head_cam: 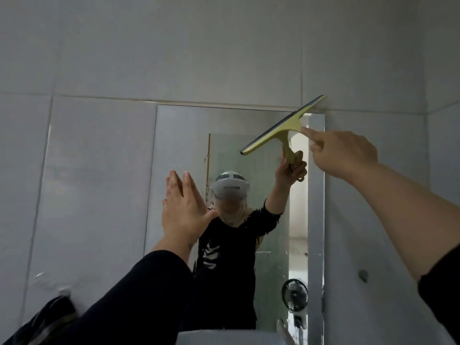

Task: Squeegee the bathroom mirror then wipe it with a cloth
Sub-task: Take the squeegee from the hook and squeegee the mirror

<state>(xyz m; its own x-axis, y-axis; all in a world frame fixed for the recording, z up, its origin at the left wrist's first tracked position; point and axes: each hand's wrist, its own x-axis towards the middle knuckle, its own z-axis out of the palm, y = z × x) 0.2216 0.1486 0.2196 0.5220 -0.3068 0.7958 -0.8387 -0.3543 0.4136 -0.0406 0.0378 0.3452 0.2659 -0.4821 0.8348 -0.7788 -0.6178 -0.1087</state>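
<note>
The rectangular mirror (179, 145) hangs on a grey tiled wall and reflects a person with a headset. My right hand (346, 153) is shut on the handle of a yellow squeegee (281, 128), index finger stretched along it. The squeegee's dark rubber blade lies tilted against the mirror's top right corner, its upper end past the mirror edge onto the tile. My left hand (184, 210) is open with flat fingers pointing up, at or just before the mirror's lower left area; whether it touches the glass is unclear. No cloth shows.
A dark bundle (44, 317) sits against the wall at the lower left. A white rim (224, 337) shows under the mirror. A small knob (363, 275) sticks out of the right wall. A small fan (295, 295) appears only as a reflection.
</note>
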